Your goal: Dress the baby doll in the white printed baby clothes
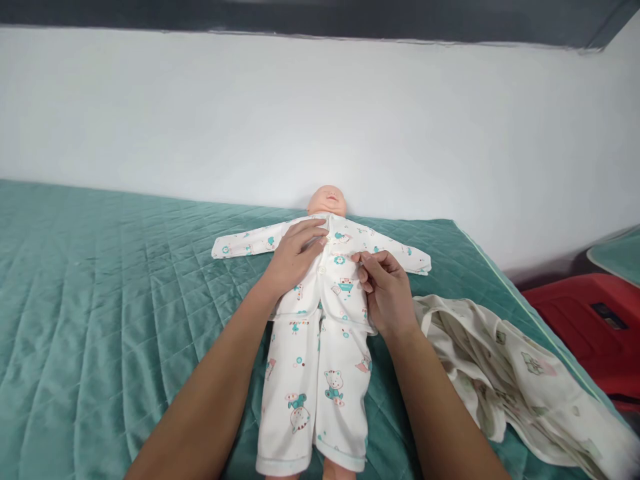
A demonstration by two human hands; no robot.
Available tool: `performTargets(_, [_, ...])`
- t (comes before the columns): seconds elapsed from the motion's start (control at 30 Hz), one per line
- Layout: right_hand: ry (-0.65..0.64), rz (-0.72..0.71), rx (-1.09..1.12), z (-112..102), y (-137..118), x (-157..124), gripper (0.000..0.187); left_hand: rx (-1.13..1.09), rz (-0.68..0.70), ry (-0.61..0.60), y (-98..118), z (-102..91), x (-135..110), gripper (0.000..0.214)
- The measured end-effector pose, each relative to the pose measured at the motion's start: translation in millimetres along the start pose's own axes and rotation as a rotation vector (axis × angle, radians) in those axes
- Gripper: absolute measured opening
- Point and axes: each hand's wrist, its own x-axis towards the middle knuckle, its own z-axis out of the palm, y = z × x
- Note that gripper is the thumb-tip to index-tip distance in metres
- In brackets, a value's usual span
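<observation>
Soft, even light, brightest midway along the white wall; patterned cloth blurry at bottom right.

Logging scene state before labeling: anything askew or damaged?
The printed cloth beside the right forearm lies bunched and rumpled, untidy next to the doll's flat-laid pajamas. No spill or damage stands out.
</observation>
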Motion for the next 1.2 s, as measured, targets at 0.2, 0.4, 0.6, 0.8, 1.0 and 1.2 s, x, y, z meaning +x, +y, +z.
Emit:
performTargets(0.2, [-0.027, -0.093, -0.182, 4.3, -0.6, -4.4, 0.027, 0.067, 0.045, -0.048, -5.0, -1.6, 0.9, 0.026])
performTargets(0.4, [-0.063, -0.223, -0.403, 3.1, 3.3, -5.6, 0.019, 0.06, 0.075, -0.075, -6.0, -3.0, 2.7, 0.027])
performTargets(0.6, [-0.075, -0.355, -0.534, 6.0, 7.0, -8.6, 0.012, 0.019, 0.079, -0.083, -2.6, -3.9, 4.7, 0.024])
performTargets(0.8, [-0.052, -0.371, -0.656, 16.7, 5.1, -2.3, 0.008, -0.003, 0.086, -0.058, -4.4, -2.2, 3.8, 0.023])
performTargets(1.0, [-0.058, -0.185, -0.5, 18.1, 0.2, 21.6, 0.016, -0.005, 0.096, -0.039, -8.5, -0.4, 3.8, 0.023])
performTargets(1.2, [-0.033, -0.174, -0.597, 17.1, -0.2, 23.5, 0.018, -0.006, 0.085, -0.051, -7.2, -1.2, 3.6, 0.024])
